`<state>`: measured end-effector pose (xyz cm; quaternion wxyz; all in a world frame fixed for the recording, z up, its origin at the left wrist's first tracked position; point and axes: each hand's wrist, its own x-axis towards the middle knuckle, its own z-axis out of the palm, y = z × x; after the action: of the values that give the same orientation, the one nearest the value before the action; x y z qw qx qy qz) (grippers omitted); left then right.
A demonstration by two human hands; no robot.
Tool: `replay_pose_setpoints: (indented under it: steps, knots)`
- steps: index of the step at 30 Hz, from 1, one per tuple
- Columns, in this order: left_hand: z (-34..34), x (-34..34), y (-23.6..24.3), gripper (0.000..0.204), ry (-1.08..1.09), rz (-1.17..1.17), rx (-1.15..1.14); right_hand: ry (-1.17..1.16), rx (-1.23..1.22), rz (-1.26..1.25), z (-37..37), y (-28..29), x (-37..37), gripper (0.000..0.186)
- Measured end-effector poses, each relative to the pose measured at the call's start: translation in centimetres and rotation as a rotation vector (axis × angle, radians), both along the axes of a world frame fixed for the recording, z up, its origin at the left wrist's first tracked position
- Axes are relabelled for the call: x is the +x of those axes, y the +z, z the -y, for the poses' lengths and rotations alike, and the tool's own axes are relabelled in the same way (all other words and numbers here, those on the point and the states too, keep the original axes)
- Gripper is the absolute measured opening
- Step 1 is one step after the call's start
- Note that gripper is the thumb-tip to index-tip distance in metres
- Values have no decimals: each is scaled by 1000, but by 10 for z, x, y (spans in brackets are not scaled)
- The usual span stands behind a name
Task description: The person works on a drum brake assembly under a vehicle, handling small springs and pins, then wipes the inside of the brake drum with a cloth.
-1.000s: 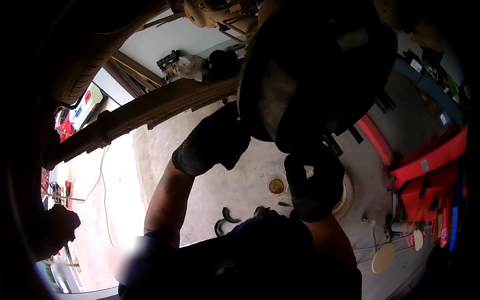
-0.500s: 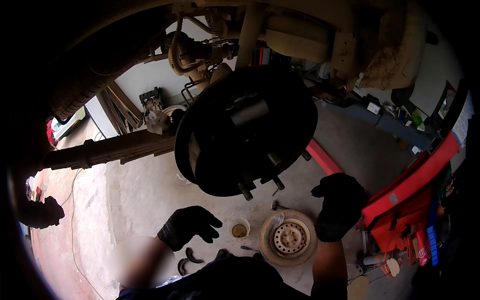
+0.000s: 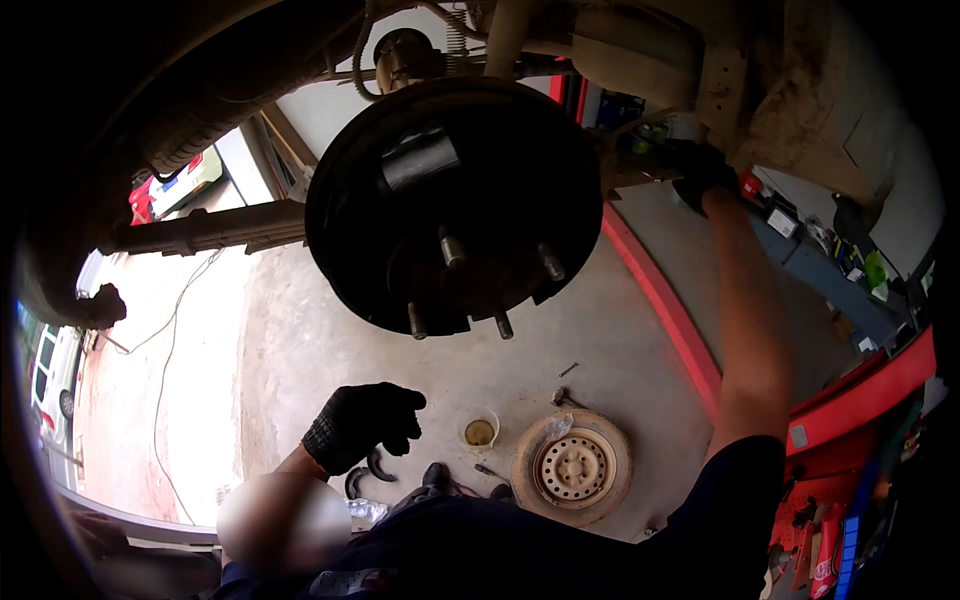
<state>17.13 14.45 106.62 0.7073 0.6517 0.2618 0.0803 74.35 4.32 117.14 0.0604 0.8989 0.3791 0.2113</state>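
Observation:
A dark round brake backing plate (image 3: 350, 270) hangs in front of me under the raised vehicle. Its wheel hub (image 3: 470, 285) carries several protruding studs. My left hand (image 3: 362, 425), in a black knitted glove, is held low to the left of the plate, fingers loosely bent and apart, with nothing in it. To the far right, my right arm stretches up past the plate. My gloved right hand (image 3: 708, 178) is at the end of a brown leaf spring (image 3: 640, 172). Shadow hides its fingers there, so what it touches or holds cannot be made out.
Below on the floor are a wheel with a steel rim (image 3: 575, 470), a hammer (image 3: 565, 398), a cup of brownish liquid (image 3: 480, 432) and curved brake shoes (image 3: 378, 465). A red lift arm (image 3: 660, 290) runs along the right. A cluttered bench (image 3: 815, 270) stands beyond.
My right hand has moved from low beside the plate up and away to the leaf spring at the right. My left hand has stayed low, its fingers more bent. The view has shifted.

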Motion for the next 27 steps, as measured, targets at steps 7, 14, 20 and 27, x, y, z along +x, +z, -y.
replay_pose_setpoints:
  steps: [7,14,20,27]
  knots:
    - [29,16,13,32,72,117,7,-17,467,-156,43,-27,14,40]
    - [36,47,-3,24,104,421,-159,247,1413,-1466,207,-186,-194,41]
    - [45,83,-1,33,13,375,-260,213,1222,-1888,219,-176,-364,36]
    - [42,89,3,26,-143,428,154,388,935,-1790,218,-144,-410,67]
